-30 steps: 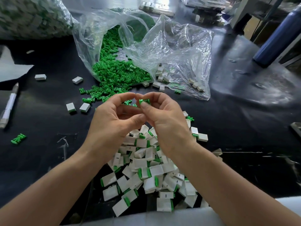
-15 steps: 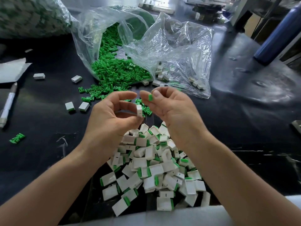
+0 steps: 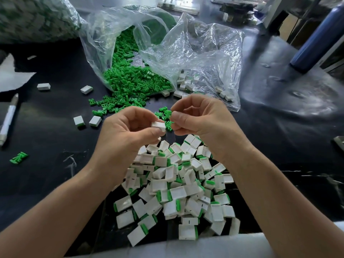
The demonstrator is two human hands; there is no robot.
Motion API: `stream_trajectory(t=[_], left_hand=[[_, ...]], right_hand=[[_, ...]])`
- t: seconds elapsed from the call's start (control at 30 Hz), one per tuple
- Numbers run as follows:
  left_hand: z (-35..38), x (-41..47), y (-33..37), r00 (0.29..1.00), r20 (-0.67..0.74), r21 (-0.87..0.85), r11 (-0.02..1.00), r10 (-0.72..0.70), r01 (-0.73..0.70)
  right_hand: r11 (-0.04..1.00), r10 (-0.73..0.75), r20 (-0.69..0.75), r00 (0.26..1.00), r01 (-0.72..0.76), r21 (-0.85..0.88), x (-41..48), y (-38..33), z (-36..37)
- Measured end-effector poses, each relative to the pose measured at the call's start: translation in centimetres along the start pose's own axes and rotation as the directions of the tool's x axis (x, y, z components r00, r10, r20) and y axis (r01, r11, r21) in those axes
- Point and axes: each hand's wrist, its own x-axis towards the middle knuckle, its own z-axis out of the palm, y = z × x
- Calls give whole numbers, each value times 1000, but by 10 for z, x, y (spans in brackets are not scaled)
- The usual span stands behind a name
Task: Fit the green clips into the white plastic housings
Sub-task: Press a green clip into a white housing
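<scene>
A: Left hand (image 3: pixel 128 133) pinches a small white rectangular plastic housing (image 3: pixel 158 126) between thumb and fingers; right hand (image 3: pixel 202 120) pinches a small green plastic clip (image 3: pixel 168 114) just beside it.
B: Why so close?
A: Probably aligning clip with housing opening, above the pile of fitted housings (image 3: pixel 176 183).

One wide-angle camera, worn on the head, looked forward and steeply down at the black desk (image 3: pixel 46 131). It sat close above the left hand (image 3: pixel 126 135) and right hand (image 3: pixel 202 118), both centred in the frame.
</scene>
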Motion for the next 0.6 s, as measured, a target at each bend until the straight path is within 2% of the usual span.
stream_trajectory(t=[0.13,0.6], left_hand=[[0,0,1,1000,13,-65,998,-21,22],[1,0,0,1000,-6,-47,999,-13,13]], right_hand=[[993,-25,-21,999,23,-116,0,0,-1],[988,27,12,1000,-25,-149,-1,0,1]])
